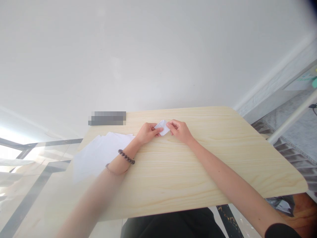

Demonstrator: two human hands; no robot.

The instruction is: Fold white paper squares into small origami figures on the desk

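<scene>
Small folded white paper (pixel 163 125) pinched from both sides

The folded white paper was held over the wood-grain surface (pixel 228 148); whether it was rested there could not be told. Its left side was gripped by the left hand (pixel 148 133), with the thumb laid across the upper face and the fingers partly hidden beneath. Its right corner was pinched between the thumb and fingertips of the right hand (pixel 180 130). Both hands were thus clamped on the one piece, and the two were separated only by it. Crease lines were shown on its upper face.

To the left of the folded white paper and nearer the person, white sheets (pixel 95 157) were spread in an overlapping pile, partly covered by the left forearm. Between that pile and the paper, a dark bead bracelet (pixel 126 156) was worn on the left wrist, with a thinner bracelet (pixel 115 173) farther up the arm. A grey pixelated patch (pixel 107 118) was seen left of the paper, at the far edge. Beyond the paper, a plain pale wall (pixel 158 59) was raised. Well to its right, a pale pole (pixel 293 115) was slanted. Nearer the person than the paper, dark clothing (pixel 170 224) was shown below the front edge.
</scene>
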